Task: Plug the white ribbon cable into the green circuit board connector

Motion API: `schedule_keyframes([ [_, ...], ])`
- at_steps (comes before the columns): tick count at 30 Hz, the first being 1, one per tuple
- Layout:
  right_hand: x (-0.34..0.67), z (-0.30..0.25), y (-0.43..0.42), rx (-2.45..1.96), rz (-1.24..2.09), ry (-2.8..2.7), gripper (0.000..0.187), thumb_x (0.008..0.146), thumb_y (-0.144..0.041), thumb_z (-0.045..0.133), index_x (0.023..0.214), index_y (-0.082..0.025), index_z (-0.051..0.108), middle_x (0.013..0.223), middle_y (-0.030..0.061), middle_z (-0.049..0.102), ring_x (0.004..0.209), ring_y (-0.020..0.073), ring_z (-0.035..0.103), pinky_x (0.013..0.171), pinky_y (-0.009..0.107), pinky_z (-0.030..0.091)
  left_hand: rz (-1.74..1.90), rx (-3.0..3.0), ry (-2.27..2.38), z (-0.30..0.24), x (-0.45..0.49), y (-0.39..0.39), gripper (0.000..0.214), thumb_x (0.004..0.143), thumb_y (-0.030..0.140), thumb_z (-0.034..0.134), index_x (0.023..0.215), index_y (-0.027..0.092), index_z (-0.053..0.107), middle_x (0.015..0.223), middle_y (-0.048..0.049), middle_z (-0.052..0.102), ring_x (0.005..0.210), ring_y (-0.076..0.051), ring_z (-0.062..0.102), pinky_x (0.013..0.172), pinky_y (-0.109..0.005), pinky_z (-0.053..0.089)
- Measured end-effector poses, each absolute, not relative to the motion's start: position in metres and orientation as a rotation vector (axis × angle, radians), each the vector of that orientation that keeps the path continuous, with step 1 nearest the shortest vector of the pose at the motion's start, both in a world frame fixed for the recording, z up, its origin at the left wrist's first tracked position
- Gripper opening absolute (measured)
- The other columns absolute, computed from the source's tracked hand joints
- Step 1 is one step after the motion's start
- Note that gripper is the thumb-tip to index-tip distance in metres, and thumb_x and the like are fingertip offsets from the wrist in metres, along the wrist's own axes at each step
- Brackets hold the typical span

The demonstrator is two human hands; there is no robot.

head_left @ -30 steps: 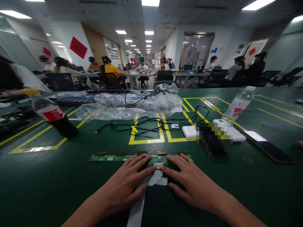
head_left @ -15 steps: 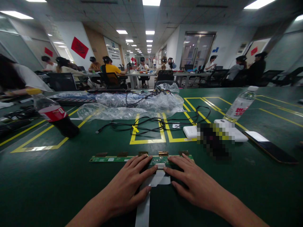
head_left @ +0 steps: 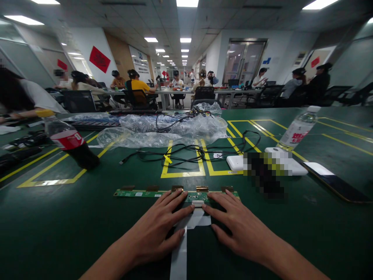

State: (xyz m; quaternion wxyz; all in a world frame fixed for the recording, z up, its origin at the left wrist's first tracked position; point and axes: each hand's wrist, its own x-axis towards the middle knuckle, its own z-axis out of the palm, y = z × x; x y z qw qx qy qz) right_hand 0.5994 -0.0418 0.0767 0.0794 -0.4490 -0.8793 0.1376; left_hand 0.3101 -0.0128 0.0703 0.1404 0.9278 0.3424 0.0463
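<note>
A long narrow green circuit board (head_left: 136,193) with brass tabs along its far edge lies flat on the green table (head_left: 58,229) in front of me. A white flat ribbon cable (head_left: 181,252) runs from the board's middle connector back towards me. My left hand (head_left: 157,229) lies flat with fingers spread, fingertips on the board and the cable's left side. My right hand (head_left: 236,225) rests the same way on the cable's right side, its index fingertip by the connector. Neither hand grips anything.
A cola bottle (head_left: 71,146) stands at the left and a water bottle (head_left: 298,130) at the right. Crumpled clear plastic (head_left: 163,130) and black cables (head_left: 189,149) lie beyond the board. White devices (head_left: 236,162) and a phone (head_left: 335,181) sit at the right. People work at tables behind.
Both hands stay pressed on the board and cable. The view has shifted slightly, and the ribbon cable's near end now lies straighter towards me.
</note>
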Motion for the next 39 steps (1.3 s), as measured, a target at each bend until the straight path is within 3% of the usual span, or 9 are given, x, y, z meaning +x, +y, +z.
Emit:
schedule_keyframes([
  [11, 0.601, 0.075, -0.038, -1.32, 0.41, -2.663, 0.061, 0.097, -0.03, 0.056, 0.155, -0.036, 0.037, 0.16, 0.0086, 0.039, 0.148, 0.03, 0.033, 0.121, 0.062, 0.016, 0.146, 2.712, 1.069, 0.068, 0.314, -0.015, 0.06, 0.098, 0.026, 0.052, 0.154, 0.039, 0.036, 0.166, -0.0034, 0.027, 0.151, -0.031, 0.026, 0.119, -0.06, 0.029],
  [22, 0.599, 0.071, -0.037, -1.367, 0.416, -2.621, 0.054, 0.098, -0.034, 0.055, 0.151, -0.038, 0.044, 0.16, 0.0064, 0.039, 0.147, 0.031, 0.034, 0.12, 0.063, 0.02, 0.132, 2.68, 1.083, 0.066, 0.314, -0.015, 0.06, 0.099, 0.037, 0.053, 0.155, 0.039, 0.033, 0.166, -0.0043, 0.025, 0.152, -0.033, 0.022, 0.118, -0.063, 0.027],
  [27, 0.6, 0.076, -0.037, -1.262, 0.432, -2.647, 0.05, 0.096, -0.029, 0.056, 0.146, -0.034, 0.051, 0.156, 0.0075, 0.045, 0.145, 0.0301, 0.038, 0.12, 0.062, 0.021, 0.22, 2.683, 1.163, 0.064, 0.315, -0.021, 0.05, 0.1, 0.034, 0.051, 0.149, 0.038, 0.044, 0.161, -0.0026, 0.039, 0.148, -0.031, 0.033, 0.116, -0.061, 0.034],
  [33, 0.609, 0.08, -0.033, -1.225, 0.544, -2.523, 0.04, 0.098, -0.025, 0.053, 0.137, -0.028, 0.06, 0.146, 0.008, 0.054, 0.137, 0.0265, 0.047, 0.115, 0.05, 0.039, 0.317, 2.742, 1.381, 0.053, 0.296, -0.021, 0.045, 0.1, 0.031, 0.046, 0.144, 0.024, 0.053, 0.145, -0.0088, 0.058, 0.137, -0.03, 0.051, 0.108, -0.054, 0.049],
  [39, 0.621, 0.079, -0.023, -1.347, 0.573, -2.365, 0.033, 0.103, -0.028, 0.046, 0.129, -0.024, 0.066, 0.137, 0.0104, 0.06, 0.125, 0.0247, 0.057, 0.107, 0.045, 0.046, 0.387, 2.805, 1.557, 0.022, 0.209, -0.008, 0.047, 0.1, 0.049, 0.047, 0.142, 0.031, 0.057, 0.15, -0.0067, 0.054, 0.131, -0.03, 0.058, 0.105, -0.05, 0.051],
])
